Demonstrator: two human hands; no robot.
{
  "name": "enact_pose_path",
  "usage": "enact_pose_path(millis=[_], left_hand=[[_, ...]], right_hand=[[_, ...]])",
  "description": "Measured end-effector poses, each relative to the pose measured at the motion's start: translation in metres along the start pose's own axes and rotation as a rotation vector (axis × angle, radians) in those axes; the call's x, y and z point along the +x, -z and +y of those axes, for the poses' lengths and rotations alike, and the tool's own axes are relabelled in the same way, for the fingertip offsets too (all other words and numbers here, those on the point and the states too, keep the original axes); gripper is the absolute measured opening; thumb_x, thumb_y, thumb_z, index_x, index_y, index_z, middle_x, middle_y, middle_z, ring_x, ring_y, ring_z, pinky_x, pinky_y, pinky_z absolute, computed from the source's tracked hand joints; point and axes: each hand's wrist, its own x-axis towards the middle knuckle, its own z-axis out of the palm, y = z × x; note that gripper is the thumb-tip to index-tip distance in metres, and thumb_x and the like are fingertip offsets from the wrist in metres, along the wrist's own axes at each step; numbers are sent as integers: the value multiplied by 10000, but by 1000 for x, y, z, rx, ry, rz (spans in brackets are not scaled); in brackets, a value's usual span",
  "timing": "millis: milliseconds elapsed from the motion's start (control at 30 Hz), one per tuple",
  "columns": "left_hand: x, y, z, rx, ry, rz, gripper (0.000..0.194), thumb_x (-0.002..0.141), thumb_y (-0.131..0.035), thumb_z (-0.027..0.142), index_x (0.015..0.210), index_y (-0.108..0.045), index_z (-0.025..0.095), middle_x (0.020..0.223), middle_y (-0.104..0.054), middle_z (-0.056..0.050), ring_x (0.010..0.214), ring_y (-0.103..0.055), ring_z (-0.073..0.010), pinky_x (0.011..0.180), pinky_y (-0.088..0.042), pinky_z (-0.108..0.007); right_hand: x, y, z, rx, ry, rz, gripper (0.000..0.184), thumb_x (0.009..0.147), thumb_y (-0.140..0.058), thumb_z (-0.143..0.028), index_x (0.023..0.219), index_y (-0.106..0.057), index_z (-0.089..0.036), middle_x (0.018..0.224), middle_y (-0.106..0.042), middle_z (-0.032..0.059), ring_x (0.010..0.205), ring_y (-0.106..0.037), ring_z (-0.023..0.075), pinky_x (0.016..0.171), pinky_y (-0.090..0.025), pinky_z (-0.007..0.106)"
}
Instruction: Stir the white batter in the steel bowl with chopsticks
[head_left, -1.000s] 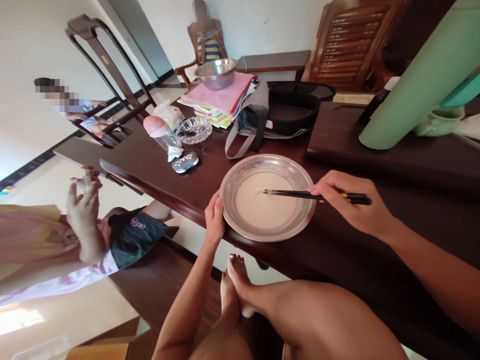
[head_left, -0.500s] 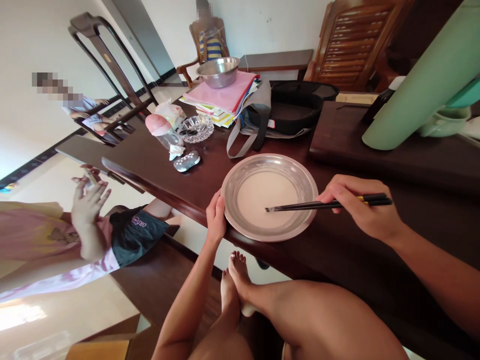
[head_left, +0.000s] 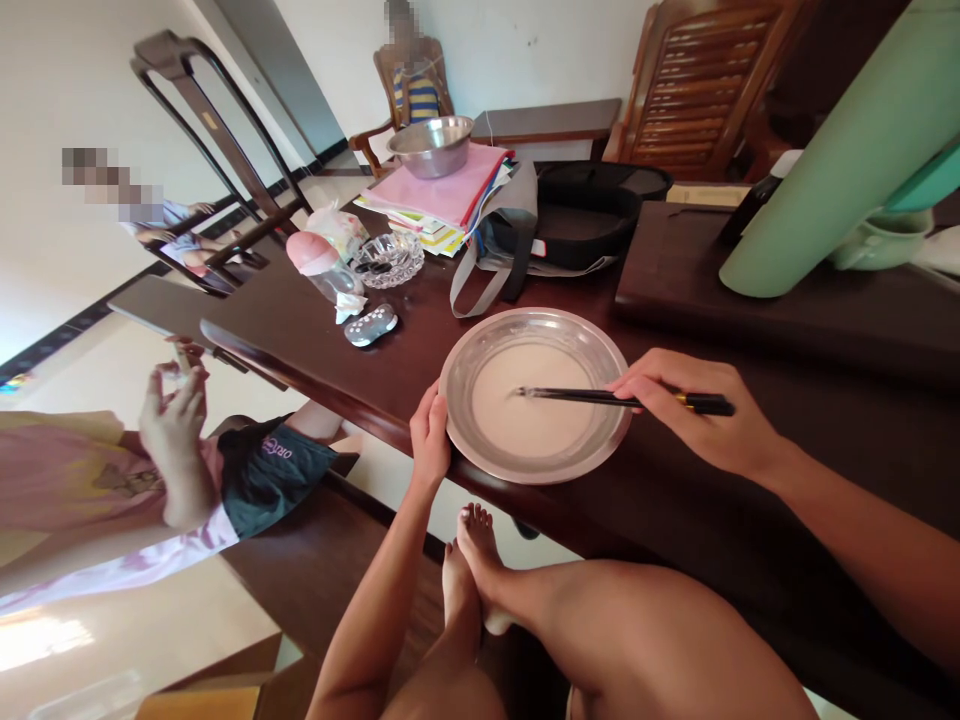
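I have the left hand [head_left: 430, 432] on the left edge of the metal basin [head_left: 536, 474], gripping its rim; how far those fingers curl underneath is out of my sight. The basin sits at the centre of the frame on the dark table [head_left: 300, 320], with a pale, cloudy liquid [head_left: 529, 430] in it. In the right hand [head_left: 705, 430], right of centre, I hold black chopsticks [head_left: 570, 396], pinched firmly. They lie so close together that I can hardly make out 2, and my fingers cover part of their length. Their tips reach the liquid near its middle; I cannot tell how deep they go.

At upper right, a green cylinder [head_left: 825, 185] runs out of the frame and hides part of a pale green mug [head_left: 896, 240] and a dark bottle [head_left: 754, 208]. At left, another person's hand [head_left: 176, 415] holds something too unclear to name; that person is cut off by the frame's edge.
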Motion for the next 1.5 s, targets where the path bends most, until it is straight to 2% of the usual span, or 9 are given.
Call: enact_pose_path(millis=[133, 267, 433, 600, 767, 967, 1133, 1300, 1500], left_hand=[[0, 0, 0, 5, 0, 1, 476, 911, -441, 503, 1185, -648, 174, 1215, -659, -84, 1150, -577, -252, 1019, -412, -363], [0, 0, 0, -5, 3, 4, 473, 909, -446, 502, 1187, -646, 176, 1205, -663, -85, 1137, -585, -252, 1008, -422, -366], [0, 0, 0, -1, 4, 2, 463, 912, -448, 493, 1180, -651, 175, 1207, -663, -85, 1131, -588, -250, 1002, -425, -356], [0, 0, -1, -7, 1, 9, 462, 909, -453, 495, 1181, -651, 178, 1208, -664, -82, 1139, -585, -249, 1008, -424, -355], [0, 0, 1, -13, -6, 3, 462, 914, -450, 493, 1178, -649, 171, 1203, -667, -78, 1134, -588, -240, 1007, -422, -344], [1, -2, 3, 3, -16, 25, 485, 902, -457, 511, 1171, -656, 160, 1196, -671, -83, 1134, -589, -242, 998, -429, -327], [2, -2, 2, -18, -9, 12, 479, 903, -460, 504, 1175, -651, 160, 1196, -670, -83, 1128, -591, -243, 997, -431, -334], [2, -2, 2, -13, -15, 20, 474, 904, -457, 503, 1163, -655, 159, 1182, -675, -81, 1115, -595, -241, 989, -435, -332], [2, -2, 3, 0, -15, 16, 487, 897, -458, 519, 1160, -656, 160, 1181, -674, -83, 1113, -595, -244, 985, -438, -333]], right_hand=[[-2, 2, -1, 9, -24, 69, 237, 908, -506, -269, 733, -661, -233, 733, -665, 25, 620, -596, 147, 537, -460, 294], [-1, 1, -1, 38, 7, -19, 174, 892, -536, -264, 791, -676, -237, 785, -681, 25, 695, -629, 158, 595, -490, 295], [-1, 3, -2, 15, -9, 79, 235, 904, -513, -251, 726, -665, -235, 724, -665, 18, 610, -586, 137, 548, -464, 293], [0, 1, -2, 45, 31, -44, 175, 891, -534, -242, 787, -675, -234, 784, -691, 15, 688, -634, 147, 609, -500, 291], [0, 3, 0, 0, 28, 94, 237, 904, -516, -236, 717, -660, -214, 716, -664, 24, 641, -602, 136, 575, -471, 283], [1, 0, 2, 61, 8, -21, 190, 901, -529, -268, 794, -681, -226, 786, -690, 27, 692, -628, 145, 590, -500, 279], [1, 3, 1, 34, 4, 92, 257, 915, -500, -267, 720, -664, -236, 707, -664, 21, 646, -614, 139, 582, -496, 279], [1, 1, 2, 44, 48, -28, 187, 904, -520, -239, 798, -673, -221, 786, -686, 27, 709, -638, 144, 614, -507, 278], [0, 2, 2, 33, 60, 115, 265, 915, -489, -216, 703, -648, -225, 697, -656, 24, 630, -606, 130, 574, -490, 278]])
